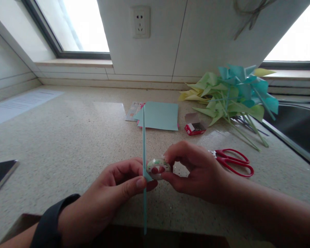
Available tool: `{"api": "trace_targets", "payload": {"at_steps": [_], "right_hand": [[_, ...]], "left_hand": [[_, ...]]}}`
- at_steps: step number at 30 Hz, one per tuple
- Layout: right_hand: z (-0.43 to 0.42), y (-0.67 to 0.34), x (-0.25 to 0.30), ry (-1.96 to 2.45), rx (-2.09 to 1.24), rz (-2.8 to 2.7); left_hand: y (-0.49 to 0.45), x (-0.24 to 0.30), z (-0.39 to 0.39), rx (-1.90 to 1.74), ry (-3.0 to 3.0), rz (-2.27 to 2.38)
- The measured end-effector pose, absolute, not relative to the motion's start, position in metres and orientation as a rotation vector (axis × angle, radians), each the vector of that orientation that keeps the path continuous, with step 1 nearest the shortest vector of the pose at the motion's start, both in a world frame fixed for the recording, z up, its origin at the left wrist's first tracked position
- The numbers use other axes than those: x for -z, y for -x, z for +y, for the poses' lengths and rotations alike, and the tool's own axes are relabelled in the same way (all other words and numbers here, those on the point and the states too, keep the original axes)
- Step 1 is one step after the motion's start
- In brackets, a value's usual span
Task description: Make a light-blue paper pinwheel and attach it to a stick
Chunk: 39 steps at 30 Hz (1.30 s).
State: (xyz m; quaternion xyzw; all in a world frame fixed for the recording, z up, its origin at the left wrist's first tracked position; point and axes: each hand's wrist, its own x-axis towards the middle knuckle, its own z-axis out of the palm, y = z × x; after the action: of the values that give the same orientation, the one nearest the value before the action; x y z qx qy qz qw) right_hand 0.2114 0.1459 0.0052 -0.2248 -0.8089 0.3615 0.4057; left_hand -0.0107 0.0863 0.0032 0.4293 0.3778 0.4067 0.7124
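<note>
My left hand pinches a thin light-blue paper stick between thumb and fingers. The stick stands nearly upright in front of me, and a small paper corner sticks out from it beside my thumb. In my right hand is a small roll of tape with a green and white pattern, gripped at its right side. The roll lies close against the stick; whether a strip of tape joins them cannot be made out. Just beyond my right wrist lie red-handled scissors, their blades mostly hidden behind the hand.
Light-blue paper sheets lie mid-counter, beside an open small red box. Paper pinwheels are heaped at the back right, near a dark sink. A printed sheet and a dark flat device lie on the left.
</note>
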Motion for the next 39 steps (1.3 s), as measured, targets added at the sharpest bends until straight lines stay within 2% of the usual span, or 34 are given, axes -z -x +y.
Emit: {"api": "trace_targets", "payload": {"at_steps": [12,27,39], "right_hand": [[0.142,-0.214,-0.016,0.584,-0.863,-2.288],[0.144,-0.214,-0.028,0.416,-1.062,-2.425],[0.146,-0.213,-0.006,0.565,-1.033,-2.074]], "left_hand": [[0.012,-0.008,0.085,-0.833,-1.104,0.838],[0.012,-0.011,0.089,-0.754,-1.211,0.799],[0.014,-0.006,0.087,-0.813,-1.078,0.813]]}}
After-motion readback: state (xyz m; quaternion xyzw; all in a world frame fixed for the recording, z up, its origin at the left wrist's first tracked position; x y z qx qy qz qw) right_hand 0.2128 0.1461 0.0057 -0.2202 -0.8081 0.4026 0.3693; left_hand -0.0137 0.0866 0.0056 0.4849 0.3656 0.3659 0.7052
